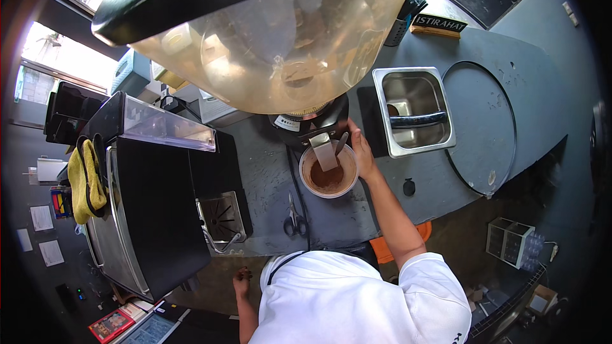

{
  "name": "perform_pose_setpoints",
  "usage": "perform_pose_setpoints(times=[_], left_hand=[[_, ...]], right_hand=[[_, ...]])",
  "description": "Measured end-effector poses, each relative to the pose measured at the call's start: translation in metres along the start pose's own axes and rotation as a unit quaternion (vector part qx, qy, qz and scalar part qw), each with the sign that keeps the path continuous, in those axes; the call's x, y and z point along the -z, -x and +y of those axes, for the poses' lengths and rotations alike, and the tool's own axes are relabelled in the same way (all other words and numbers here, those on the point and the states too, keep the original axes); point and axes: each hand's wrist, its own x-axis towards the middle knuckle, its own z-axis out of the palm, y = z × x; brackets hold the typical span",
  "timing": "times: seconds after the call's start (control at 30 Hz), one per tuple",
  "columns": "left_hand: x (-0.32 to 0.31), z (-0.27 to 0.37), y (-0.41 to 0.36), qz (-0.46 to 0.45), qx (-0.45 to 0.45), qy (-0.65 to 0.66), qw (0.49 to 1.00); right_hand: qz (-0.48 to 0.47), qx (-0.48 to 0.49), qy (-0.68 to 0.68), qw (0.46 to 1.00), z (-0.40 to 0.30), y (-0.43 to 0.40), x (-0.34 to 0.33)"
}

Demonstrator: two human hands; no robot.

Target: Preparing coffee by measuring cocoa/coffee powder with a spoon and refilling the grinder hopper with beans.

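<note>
My right hand [362,150] is stretched out along the right side of a coffee grinder [311,129], its fingertips at the black body. Just left of the palm stands a round plastic tub [329,194] with brown ground coffee [327,174] inside. A spoon handle [341,143] leans out of the tub, under the grinder's metal chute [324,153]. Above looms the grinder's large, translucent hopper [287,57]. My left hand [242,282] hangs low by my side, away from the counter, with its fingers curled; whether anything is inside them is hidden.
Scissors [295,220] and a black cable [299,191] lie on the grey counter [267,172]. An espresso machine [162,215] with a yellow cloth [86,181] stands left. To the right are a steel knock box [414,110] and a small black disc-shaped object [409,187].
</note>
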Motion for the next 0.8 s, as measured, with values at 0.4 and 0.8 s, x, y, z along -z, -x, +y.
perform_pose_setpoints(times=[0.4, 0.8], left_hand=[[-0.006, -0.004, 0.0, 0.008, 0.018, 0.023, 1.0], [-0.012, -0.012, -0.003, 0.008, 0.025, -0.011, 1.0]], right_hand=[[0.025, 0.059, 0.029, 0.998, 0.004, 0.004, 0.009], [0.033, 0.035, 0.008, 0.999, 0.019, 0.003, 0.005]])
